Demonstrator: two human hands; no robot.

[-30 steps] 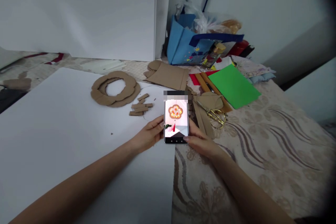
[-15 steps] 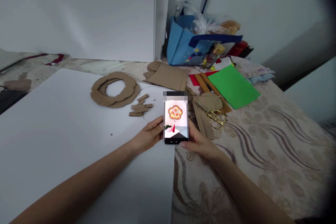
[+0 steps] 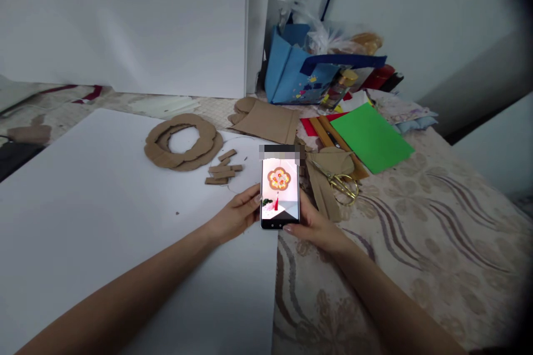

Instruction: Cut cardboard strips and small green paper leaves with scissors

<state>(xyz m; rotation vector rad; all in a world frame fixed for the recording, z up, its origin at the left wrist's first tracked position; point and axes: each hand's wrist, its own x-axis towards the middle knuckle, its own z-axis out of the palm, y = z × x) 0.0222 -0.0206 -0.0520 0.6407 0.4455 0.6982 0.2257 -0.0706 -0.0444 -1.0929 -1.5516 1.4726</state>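
A smartphone is held upright between my two hands, its lit screen showing a flower-shaped decoration with a red tassel. My left hand grips its left edge, and my right hand its lower right side, the thumb at the bottom corner. Beyond my left hand, small cardboard strips lie loosely on a white board. Scalloped cardboard rings rest farther left, one partly over another. Gold-handled scissors lie just past my right hand among cardboard scraps.
Behind stands a blue bag with plastic inside, and a gold-capped bottle beside it. Green paper lies at the right, over a brown strip. Larger cardboard pieces sit mid-back. A patterned cloth covers the surface. Another hand shows far left.
My right thumb has shifted slightly left along the phone's bottom edge. Both hands still hold the phone, and the screen picture looks the same.
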